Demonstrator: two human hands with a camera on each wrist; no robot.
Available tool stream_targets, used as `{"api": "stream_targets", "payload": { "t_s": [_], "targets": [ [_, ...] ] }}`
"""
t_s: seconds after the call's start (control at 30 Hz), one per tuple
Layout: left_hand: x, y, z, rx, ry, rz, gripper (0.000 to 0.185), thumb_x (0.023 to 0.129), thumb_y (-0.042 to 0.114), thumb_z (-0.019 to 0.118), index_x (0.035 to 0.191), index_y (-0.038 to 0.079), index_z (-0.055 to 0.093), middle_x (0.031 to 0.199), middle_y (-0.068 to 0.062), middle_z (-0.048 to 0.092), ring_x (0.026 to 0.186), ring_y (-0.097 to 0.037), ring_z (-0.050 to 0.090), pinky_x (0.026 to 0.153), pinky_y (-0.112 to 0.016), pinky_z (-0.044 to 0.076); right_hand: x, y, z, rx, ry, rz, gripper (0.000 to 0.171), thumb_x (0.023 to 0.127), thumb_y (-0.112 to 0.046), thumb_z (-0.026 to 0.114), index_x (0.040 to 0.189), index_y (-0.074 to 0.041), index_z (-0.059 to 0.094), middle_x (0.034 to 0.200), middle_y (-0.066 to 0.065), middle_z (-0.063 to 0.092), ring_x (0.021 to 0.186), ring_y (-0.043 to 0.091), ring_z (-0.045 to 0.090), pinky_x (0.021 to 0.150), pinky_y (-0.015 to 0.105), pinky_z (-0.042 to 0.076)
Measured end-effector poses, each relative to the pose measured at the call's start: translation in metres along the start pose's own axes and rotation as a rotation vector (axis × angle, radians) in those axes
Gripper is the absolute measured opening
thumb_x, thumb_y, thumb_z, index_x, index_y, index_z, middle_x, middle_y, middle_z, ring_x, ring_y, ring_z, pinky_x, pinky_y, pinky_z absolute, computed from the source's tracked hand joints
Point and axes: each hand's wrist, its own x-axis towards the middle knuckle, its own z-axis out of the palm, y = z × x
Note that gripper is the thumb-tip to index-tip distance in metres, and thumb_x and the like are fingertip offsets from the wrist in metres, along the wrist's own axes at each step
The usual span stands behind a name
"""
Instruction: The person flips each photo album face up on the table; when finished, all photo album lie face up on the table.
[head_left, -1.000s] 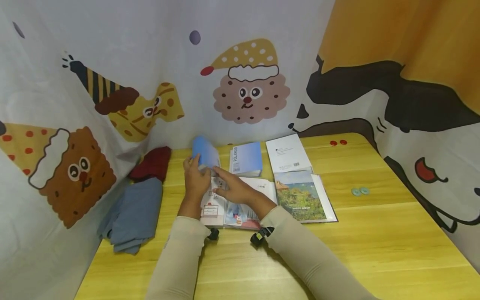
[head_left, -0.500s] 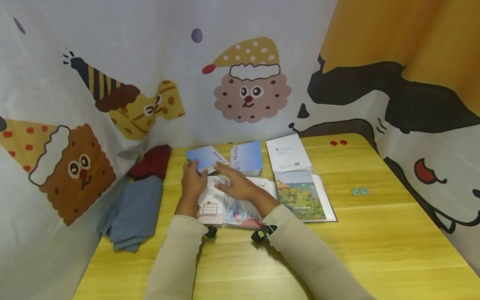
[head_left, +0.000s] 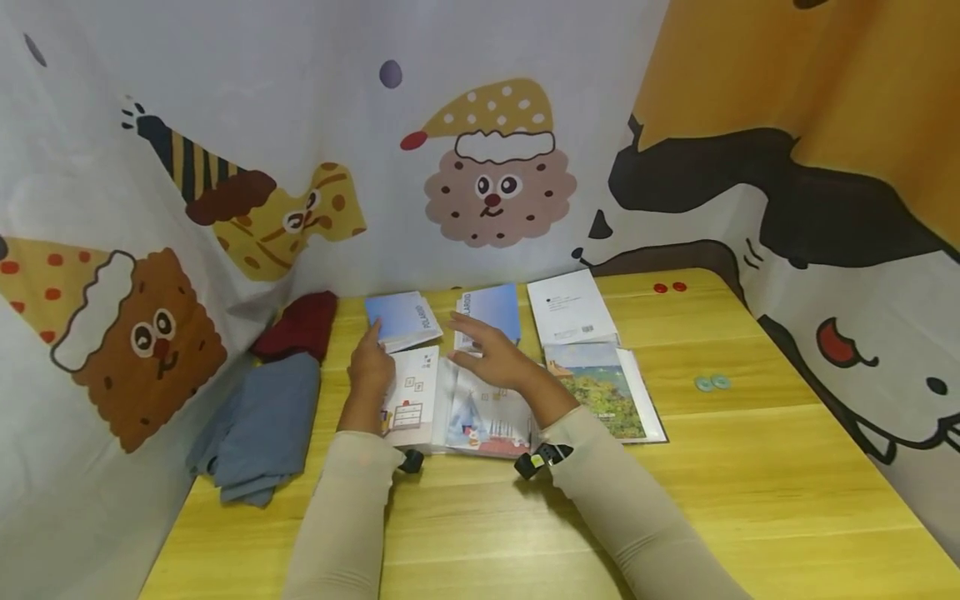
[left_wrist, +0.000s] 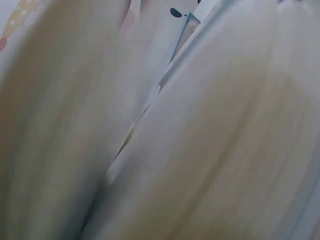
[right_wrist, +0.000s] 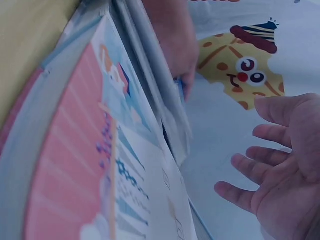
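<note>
In the head view, a blue-and-white POLAROID photo album lies at the back left of the table. My left hand is at its left front corner, index finger extended along the edge. In front lies an open album with illustrated pages, beside a white illustrated cover or page partly behind the left hand. Over the open album my right hand hovers, fingers spread and holding nothing, as the right wrist view also shows. Behind it, a second blue album is partly covered. The left wrist view is mostly blurred.
A white-backed album and a landscape-covered photo album lie to the right. Farther right are red buttons and green buttons. Folded blue-grey cloth and dark red cloth sit at left, against a printed curtain.
The left blue album went from being tilted up in my left hand to lying flat. My right hand has drawn away rightward from it, and the left hand moved slightly left and nearer.
</note>
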Motion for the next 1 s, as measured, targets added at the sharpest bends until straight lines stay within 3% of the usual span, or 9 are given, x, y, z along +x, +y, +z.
{"api": "stream_targets", "payload": {
  "t_s": [0.1,0.2,0.3,0.4,0.53,0.67,0.8,0.9,1.0],
  "targets": [
    [-0.001,-0.003,-0.003,-0.001,0.002,-0.014,0.067,0.110,0.005,0.036,0.175,0.021,0.029,0.174,-0.019,0.041,0.157,-0.048,0.044,0.130,-0.066,0.034,0.000,0.000,-0.003,0.006,0.000,-0.002,0.061,0.108,-0.019,0.069,0.164,-0.003,0.048,0.180,0.015,0.030,0.167,0.039,0.031,0.126,0.060,0.044],
    [-0.003,0.000,-0.006,0.004,-0.043,-0.023,0.072,0.107,0.003,0.036,0.176,0.019,0.022,0.179,-0.017,0.032,0.164,-0.045,0.034,0.133,-0.073,0.018,-0.001,0.000,-0.007,0.005,-0.004,0.004,0.060,0.109,-0.019,0.068,0.164,-0.004,0.049,0.181,0.013,0.031,0.167,0.038,0.031,0.126,0.060,0.044],
    [-0.005,0.006,-0.007,0.059,-0.115,-0.011,0.074,0.107,0.005,0.039,0.177,0.016,0.016,0.184,-0.017,0.018,0.169,-0.044,0.022,0.127,-0.085,0.001,-0.003,-0.001,-0.013,0.009,0.006,0.006,0.059,0.109,-0.019,0.068,0.164,-0.004,0.049,0.180,0.014,0.031,0.167,0.038,0.031,0.126,0.063,0.043],
    [-0.010,0.015,-0.007,0.133,-0.156,0.013,0.075,0.109,0.014,0.048,0.177,0.011,0.016,0.185,-0.020,0.008,0.169,-0.048,0.018,0.123,-0.089,-0.005,-0.008,0.001,-0.023,0.003,0.050,0.012,0.059,0.109,-0.019,0.067,0.163,-0.003,0.049,0.180,0.017,0.032,0.166,0.041,0.033,0.125,0.065,0.043],
    [-0.021,0.035,-0.007,0.203,-0.154,0.045,0.078,0.109,0.027,0.059,0.175,0.009,0.021,0.184,-0.023,0.005,0.168,-0.052,0.017,0.123,-0.090,-0.004,-0.020,0.009,-0.040,-0.031,0.119,0.079,0.058,0.109,-0.021,0.066,0.163,-0.003,0.049,0.179,0.018,0.032,0.166,0.044,0.031,0.127,0.067,0.039],
    [-0.032,0.061,0.003,0.216,-0.175,0.142,0.075,0.109,0.031,0.060,0.173,0.007,0.029,0.184,-0.023,0.009,0.169,-0.048,0.018,0.126,-0.087,0.004,-0.035,0.021,-0.056,-0.085,0.116,0.185,0.064,0.109,-0.023,0.066,0.166,-0.003,0.044,0.180,0.023,0.027,0.168,0.046,0.024,0.132,0.068,0.029],
    [-0.042,0.084,0.023,0.133,-0.275,0.244,0.072,0.111,0.031,0.060,0.171,0.004,0.032,0.182,-0.026,0.016,0.168,-0.047,0.021,0.134,-0.071,0.017,-0.043,0.034,-0.061,-0.121,0.070,0.243,0.071,0.111,-0.027,0.063,0.170,-0.001,0.033,0.180,0.027,0.021,0.168,0.050,0.021,0.133,0.070,0.024],
    [-0.049,0.096,0.040,0.058,-0.362,0.278,0.071,0.112,0.030,0.059,0.170,0.001,0.032,0.179,-0.029,0.022,0.167,-0.048,0.024,0.136,-0.063,0.022,-0.046,0.041,-0.058,-0.083,0.054,0.294,0.075,0.111,-0.028,0.062,0.173,-0.004,0.026,0.181,0.025,0.021,0.166,0.052,0.024,0.131,0.072,0.028],
    [-0.051,0.104,0.055,0.064,-0.391,0.266,0.071,0.112,0.032,0.058,0.170,0.002,0.032,0.178,-0.028,0.027,0.168,-0.046,0.023,0.135,-0.069,0.016,-0.048,0.044,-0.053,-0.001,0.033,0.343,0.080,0.111,-0.028,0.062,0.176,-0.008,0.018,0.182,0.023,0.019,0.165,0.051,0.027,0.129,0.070,0.034]
  ]
}}
